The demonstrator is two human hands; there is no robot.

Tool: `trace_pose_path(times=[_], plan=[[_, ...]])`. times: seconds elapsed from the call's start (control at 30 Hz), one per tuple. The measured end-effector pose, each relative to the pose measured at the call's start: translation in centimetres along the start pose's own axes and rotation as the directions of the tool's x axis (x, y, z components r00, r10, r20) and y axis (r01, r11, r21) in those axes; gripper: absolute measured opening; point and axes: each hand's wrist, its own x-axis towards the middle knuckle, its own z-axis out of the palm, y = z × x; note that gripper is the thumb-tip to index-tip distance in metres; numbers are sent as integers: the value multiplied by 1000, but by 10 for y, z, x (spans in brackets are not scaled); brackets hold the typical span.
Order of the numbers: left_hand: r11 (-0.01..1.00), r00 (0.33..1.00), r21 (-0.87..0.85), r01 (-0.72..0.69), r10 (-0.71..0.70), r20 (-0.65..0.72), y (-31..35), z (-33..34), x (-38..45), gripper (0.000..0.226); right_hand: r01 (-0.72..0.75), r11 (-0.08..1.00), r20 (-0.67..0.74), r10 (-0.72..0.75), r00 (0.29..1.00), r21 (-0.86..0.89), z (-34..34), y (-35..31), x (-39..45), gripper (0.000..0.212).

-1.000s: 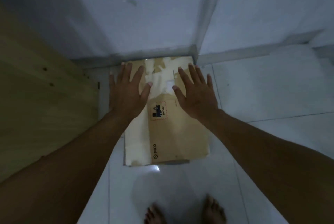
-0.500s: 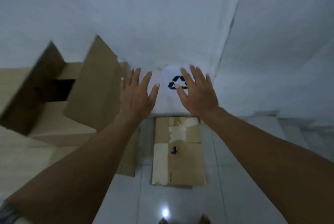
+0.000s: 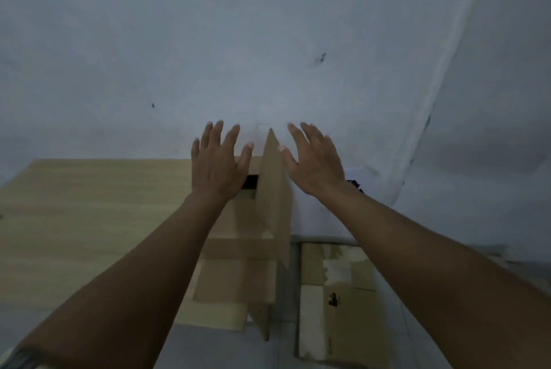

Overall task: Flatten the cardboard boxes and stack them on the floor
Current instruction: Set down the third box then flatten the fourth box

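An open cardboard box (image 3: 238,276) with raised flaps stands on the right end of a wooden table, one tall flap (image 3: 274,198) pointing up between my hands. My left hand (image 3: 219,163) hovers over the box opening with fingers spread, holding nothing. My right hand (image 3: 313,160) is spread to the right of the tall flap, also empty. On the floor at the lower right lies a flattened cardboard box (image 3: 340,303) with tape patches and a small black label.
The wooden table (image 3: 89,219) fills the left side. A pale wall (image 3: 268,40) rises straight ahead and meets a second wall at the right in a corner. White floor tiles (image 3: 217,350) show below the box.
My hands lifted off the flattened box on the floor and rose toward the open box on the table. The view swung up and left, bringing that box to the centre.
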Motion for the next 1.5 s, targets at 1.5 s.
trace_pose_path(times=[1.5], plan=[[919, 819, -209, 336, -175, 546, -196, 141, 81, 26, -793, 536, 243, 843, 480, -291, 199, 25, 65, 108]])
